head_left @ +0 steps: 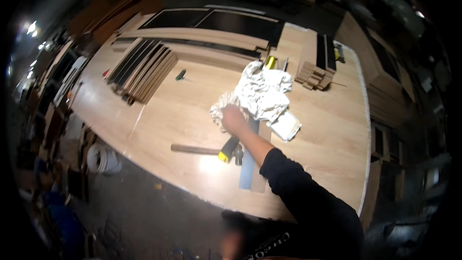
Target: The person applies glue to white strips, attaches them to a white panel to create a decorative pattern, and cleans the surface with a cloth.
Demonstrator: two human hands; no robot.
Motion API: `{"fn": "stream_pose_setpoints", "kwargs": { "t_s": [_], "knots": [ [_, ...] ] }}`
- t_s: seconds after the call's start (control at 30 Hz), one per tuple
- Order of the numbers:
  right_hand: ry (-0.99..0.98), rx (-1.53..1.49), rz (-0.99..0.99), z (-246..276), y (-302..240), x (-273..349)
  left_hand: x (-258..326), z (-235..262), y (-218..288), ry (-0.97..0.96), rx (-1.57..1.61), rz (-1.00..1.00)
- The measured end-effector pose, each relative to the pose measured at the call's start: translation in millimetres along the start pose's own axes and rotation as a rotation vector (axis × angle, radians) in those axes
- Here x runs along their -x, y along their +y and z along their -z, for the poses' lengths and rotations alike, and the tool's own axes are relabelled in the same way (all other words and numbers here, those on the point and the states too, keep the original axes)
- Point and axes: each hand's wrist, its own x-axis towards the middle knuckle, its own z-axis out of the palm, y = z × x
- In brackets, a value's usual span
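Observation:
My right hand point(234, 120) is closed on a crumpled cream rag point(222, 107) that lies on the wooden table point(178, 115). Against the rag rests a larger bunched white cloth point(263, 91), with a flat white rectangular tray-like piece point(286, 126) beside it. Below my hand is a black-and-yellow tool handle point(227, 151), beside a hammer point(192, 149) with a wooden handle. A blue-grey flat strip point(247, 166) runs partly under my right forearm. A blurred skin-coloured shape at the lower edge appears to be my left hand point(231, 245); its fingers cannot be made out.
Stacked black-and-wood strips point(144, 70) stand at the table's left, long boards point(207, 41) across the back, and another stack point(315, 65) at the back right. A small green tool point(181, 74) and a yellow tool point(271, 62) lie nearby. A white bucket point(103, 159) stands on the floor.

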Motion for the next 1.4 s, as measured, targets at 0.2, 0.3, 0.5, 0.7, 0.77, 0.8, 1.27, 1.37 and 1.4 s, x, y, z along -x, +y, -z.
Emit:
{"fn": "stream_pose_setpoints", "kwargs": {
  "t_s": [0.2,0.3,0.5,0.7,0.77,0.8,1.27,1.37,1.4],
  "knots": [
    [-0.366,0.043,0.037,15.5,-27.7,-17.5,-72.0,54.1,55.6,-0.141,-0.075,0.026],
    [-0.525,-0.360,0.048,90.0,-27.1,-62.6,-87.9,80.7,40.3,-0.175,-0.227,-0.074],
    [-0.007,0.328,-0.778,76.2,88.8,-68.8,-98.2,127.6,-26.9,-0.311,-0.333,-0.063],
    [0.365,-0.092,-0.606,97.9,110.0,-65.9,-106.4,137.9,-17.5,-0.413,-0.635,0.214],
    [0.606,-0.122,-0.556,124.6,101.2,-75.3,-111.7,136.5,10.2,-0.461,-0.536,0.300],
    [0.707,-0.150,-0.572,143.2,100.2,-76.2,-106.0,133.0,28.6,-0.538,-0.426,0.267],
    [0.558,-0.009,-0.189,280.6,103.1,74.1,-297.5,-35.0,403.8,0.157,-0.838,-0.739],
    [0.480,-0.236,-0.263,260.3,79.3,138.8,-293.7,-13.3,410.9,-0.225,-0.002,-0.719],
    [0.460,-0.419,-0.340,250.3,73.4,164.1,-278.4,-13.3,412.5,-0.394,0.329,-0.711]
  ]
}}
